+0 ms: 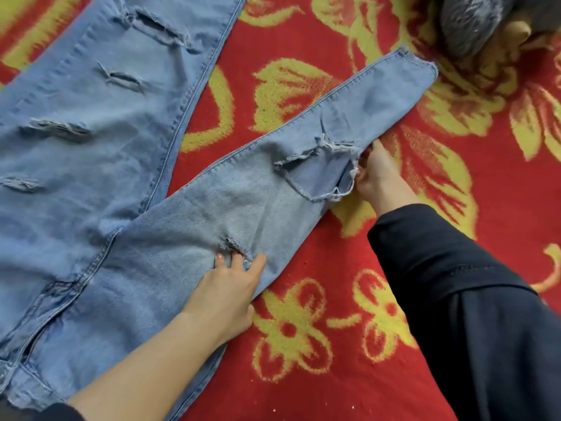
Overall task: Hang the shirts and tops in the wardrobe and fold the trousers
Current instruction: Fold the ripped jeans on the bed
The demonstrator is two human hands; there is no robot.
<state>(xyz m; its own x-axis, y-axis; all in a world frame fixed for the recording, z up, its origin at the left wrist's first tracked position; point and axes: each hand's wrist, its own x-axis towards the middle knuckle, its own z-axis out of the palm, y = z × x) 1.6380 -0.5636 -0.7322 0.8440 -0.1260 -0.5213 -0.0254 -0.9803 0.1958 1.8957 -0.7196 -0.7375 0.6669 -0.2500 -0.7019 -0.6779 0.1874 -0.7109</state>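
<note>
On the red blanket [349, 208] with yellow flower print, a pair of light blue ripped jeans [127, 183] lies flat, legs spread in a V: one leg runs up toward the top left, the other angles out to the upper right, its hem near a grey and tan fabric heap [485, 28] in the top right corner. Waistband sits at the lower left edge of view. No containers in sight; the blanket fills the whole view, can't tell what's underneath it. Left hand [230, 287], bare forearm, rests palm down on the right-pointing leg at thigh level, fingers slightly apart, fingertips at a small rip, thumb at the leg's outer edge. Right hand [376, 174], in a dark sleeve [455, 293], is at that leg's outer edge beside the big knee tear, fingers curled in on the denim edge; exact grip is hidden by the fabric.
</note>
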